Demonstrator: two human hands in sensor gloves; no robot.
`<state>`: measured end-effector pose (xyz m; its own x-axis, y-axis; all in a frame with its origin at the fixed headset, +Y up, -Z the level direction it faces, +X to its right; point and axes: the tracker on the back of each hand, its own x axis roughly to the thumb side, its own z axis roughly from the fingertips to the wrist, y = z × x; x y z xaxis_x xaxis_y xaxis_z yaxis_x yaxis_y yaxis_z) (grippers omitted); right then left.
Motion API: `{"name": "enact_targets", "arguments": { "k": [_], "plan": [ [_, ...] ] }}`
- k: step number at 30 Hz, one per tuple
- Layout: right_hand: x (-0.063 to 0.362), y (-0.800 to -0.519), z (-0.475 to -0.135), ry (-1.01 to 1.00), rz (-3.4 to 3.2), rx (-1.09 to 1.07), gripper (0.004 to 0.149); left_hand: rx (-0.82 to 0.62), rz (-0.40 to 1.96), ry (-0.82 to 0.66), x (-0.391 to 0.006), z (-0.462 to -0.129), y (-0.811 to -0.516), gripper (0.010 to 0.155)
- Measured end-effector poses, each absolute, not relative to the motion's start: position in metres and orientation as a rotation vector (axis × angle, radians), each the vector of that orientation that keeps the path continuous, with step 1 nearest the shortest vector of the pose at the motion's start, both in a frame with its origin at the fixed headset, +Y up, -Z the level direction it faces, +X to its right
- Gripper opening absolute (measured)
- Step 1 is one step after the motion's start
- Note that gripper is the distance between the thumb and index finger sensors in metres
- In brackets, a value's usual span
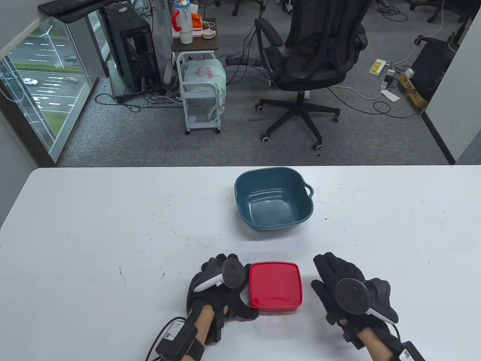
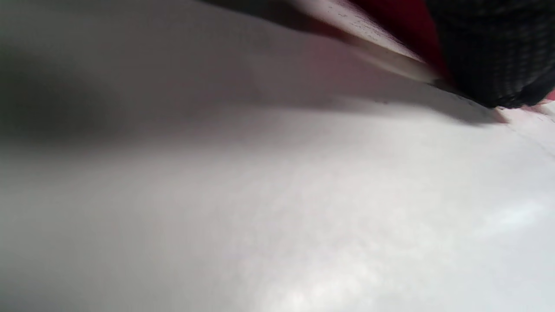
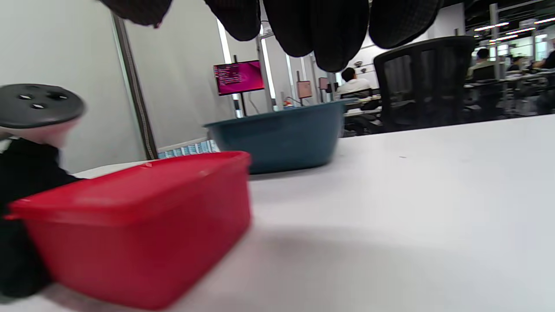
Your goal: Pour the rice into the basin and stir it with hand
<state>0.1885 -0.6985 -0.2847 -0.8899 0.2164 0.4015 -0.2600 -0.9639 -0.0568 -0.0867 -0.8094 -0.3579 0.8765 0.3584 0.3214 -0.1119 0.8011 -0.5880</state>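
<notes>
A red box (image 1: 275, 287) with its lid on sits near the table's front edge; no rice shows. The empty teal basin (image 1: 273, 198) stands behind it, mid-table. My left hand (image 1: 225, 289) lies against the box's left wall, its fingers bunched under the tracker, so its hold is unclear. In the left wrist view a gloved fingertip (image 2: 490, 56) rests on the table against the red box (image 2: 403, 21). My right hand (image 1: 334, 278) hovers just right of the box with fingers spread, apart from it. From the right wrist, the box (image 3: 138, 216) stands in front of the basin (image 3: 282, 138).
The white table (image 1: 112, 244) stretches bare to the left and right. Beyond its far edge are an office chair (image 1: 312, 64), a small trolley (image 1: 201, 90) and cables on the floor. A window (image 1: 34, 79) is at the far left.
</notes>
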Motion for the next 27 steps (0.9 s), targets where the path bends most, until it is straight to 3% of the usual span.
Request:
{"name": "enact_targets", "arguments": {
  "k": [4,10,13,24,27],
  "plan": [
    [0.126,-0.696,-0.283,-0.066,2.907,0.746,0.071,-0.597,0.259,-0.437,-0.087,-0.358,-0.809,0.127],
    [0.069,-0.735,-0.293,0.281,3.063,0.781,0.072,-0.612,0.257,-0.431,-0.089,-0.357,-0.81,0.125],
    [0.056,-0.742,-0.284,0.149,3.194,0.823,0.075,-0.618,0.262,-0.432,-0.089,-0.357,-0.81,0.125],
    [0.037,-0.742,-0.276,0.051,3.381,0.981,0.079,-0.636,0.268,-0.434,-0.09,-0.358,-0.81,0.122],
    [0.035,-0.744,-0.275,-0.067,3.397,1.014,0.076,-0.636,0.265,-0.432,-0.09,-0.357,-0.81,0.122]
  ]
}}
